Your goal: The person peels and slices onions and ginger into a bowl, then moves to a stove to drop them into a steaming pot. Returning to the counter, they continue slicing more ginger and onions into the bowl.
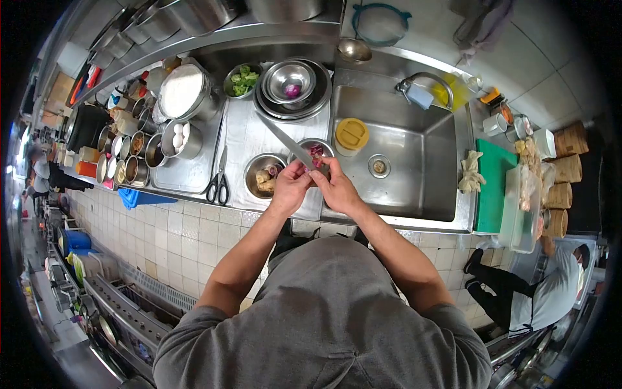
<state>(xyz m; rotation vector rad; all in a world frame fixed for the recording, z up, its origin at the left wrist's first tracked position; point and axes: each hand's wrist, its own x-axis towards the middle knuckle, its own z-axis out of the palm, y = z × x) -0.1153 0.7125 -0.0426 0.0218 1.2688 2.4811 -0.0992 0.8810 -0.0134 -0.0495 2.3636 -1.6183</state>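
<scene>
A long knife (284, 140) points up and left, its handle end at my right hand (335, 188), whose fingers are closed round it. My left hand (291, 189) is closed beside it, fingertips pinched near the blade on something small and reddish that I cannot make out clearly. Just behind both hands, a metal bowl (327, 150) holds purple-red pieces. Left of my left hand, another metal bowl (253, 170) contains pale brown, ginger-like pieces. Black-handled scissors (219, 185) lie farther left. Stacked bowls (322, 104) with a purple onion (292, 91) in the top one stand behind.
Right of my hands is a sink (421, 162) with a yellow-lidded container (352, 135) and a faucet (431, 76). A green board (495, 194) lies beyond it. Eggs (182, 133) in a pot and several small containers stand left. Another person (551, 292) is at lower right.
</scene>
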